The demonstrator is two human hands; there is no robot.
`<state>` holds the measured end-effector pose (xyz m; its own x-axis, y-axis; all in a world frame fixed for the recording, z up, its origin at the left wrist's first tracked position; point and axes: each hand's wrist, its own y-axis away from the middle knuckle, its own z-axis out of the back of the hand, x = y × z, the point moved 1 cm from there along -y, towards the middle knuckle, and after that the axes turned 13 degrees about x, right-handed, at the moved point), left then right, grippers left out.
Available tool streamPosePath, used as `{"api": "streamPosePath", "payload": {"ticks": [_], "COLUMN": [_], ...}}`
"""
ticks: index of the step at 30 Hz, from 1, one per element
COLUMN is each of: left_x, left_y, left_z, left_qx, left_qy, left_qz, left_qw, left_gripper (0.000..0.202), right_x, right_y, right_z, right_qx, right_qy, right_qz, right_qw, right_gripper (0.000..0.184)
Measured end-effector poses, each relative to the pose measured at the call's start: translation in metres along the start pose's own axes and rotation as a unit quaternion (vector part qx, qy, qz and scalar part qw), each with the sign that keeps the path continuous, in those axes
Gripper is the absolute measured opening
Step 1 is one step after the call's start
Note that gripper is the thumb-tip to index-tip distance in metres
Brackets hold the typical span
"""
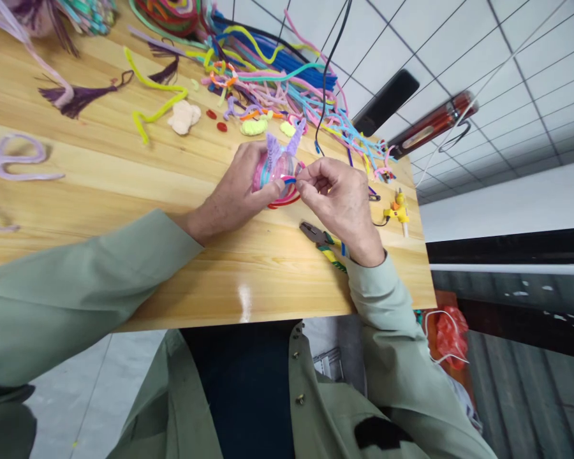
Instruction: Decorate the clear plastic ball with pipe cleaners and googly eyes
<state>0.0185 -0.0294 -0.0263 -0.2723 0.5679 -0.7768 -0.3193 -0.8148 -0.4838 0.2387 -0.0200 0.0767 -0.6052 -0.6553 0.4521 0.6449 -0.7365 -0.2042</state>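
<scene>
My left hand (242, 188) is closed around a small pink and purple pipe-cleaner figure (280, 167) with two upright purple ear-like points and pale bands. A short blue pipe cleaner (290, 180) shows beside the left thumb, at the figure's front. There my right hand (337, 194) pinches with thumb and forefinger at the blue strand's end, its other fingers curled. Red and pink loops (287, 202) curve along the figure's lower edge. Just below the right hand, pliers (316, 234) with green and yellow handles lie on the table, partly hidden by the wrist.
Many coloured pipe cleaners (287, 83) are heaped along the table's far side. Purple tassels (83, 95), a bent yellow pipe cleaner (160, 86) and a lilac one (19, 156) lie leftward. A yellow glue gun (398, 210) stands at right, near a dark phone (387, 102) and a red flask (433, 124).
</scene>
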Motion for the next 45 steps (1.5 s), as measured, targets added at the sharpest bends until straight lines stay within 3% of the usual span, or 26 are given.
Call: {"api": "streamPosePath", "payload": {"ticks": [8,19,25,34,41,45], "left_x": [-0.007,-0.008,-0.011,-0.015,-0.010,-0.011], "left_y": [0.003,0.003,0.003,0.004,0.007,0.006], "left_z": [-0.012,-0.013,-0.012,-0.016,-0.020,-0.016], "left_qx": [-0.056,-0.057,-0.061,-0.072,-0.091,-0.072], "left_qy": [0.018,0.013,0.005,-0.007,-0.011,0.017], "left_qz": [0.009,0.034,0.039,0.041,0.016,0.045], "left_qw": [0.998,0.998,0.997,0.997,0.996,0.996], "left_gripper": [0.063,0.074,0.052,0.040,0.052,0.053], "right_x": [0.005,0.008,0.009,0.008,0.008,0.008], "right_y": [0.007,0.022,0.029,0.031,0.031,0.032], "right_z": [0.001,-0.011,-0.012,-0.022,-0.026,-0.027], "right_qx": [0.003,-0.034,-0.057,-0.086,-0.092,-0.090], "right_qy": [-0.011,-0.101,-0.101,-0.077,-0.078,-0.075], "right_qz": [-0.011,-0.057,-0.032,-0.024,-0.035,-0.051], "right_qw": [1.000,0.993,0.993,0.993,0.992,0.992], "right_gripper": [0.009,0.005,0.008,0.011,0.011,0.010]}}
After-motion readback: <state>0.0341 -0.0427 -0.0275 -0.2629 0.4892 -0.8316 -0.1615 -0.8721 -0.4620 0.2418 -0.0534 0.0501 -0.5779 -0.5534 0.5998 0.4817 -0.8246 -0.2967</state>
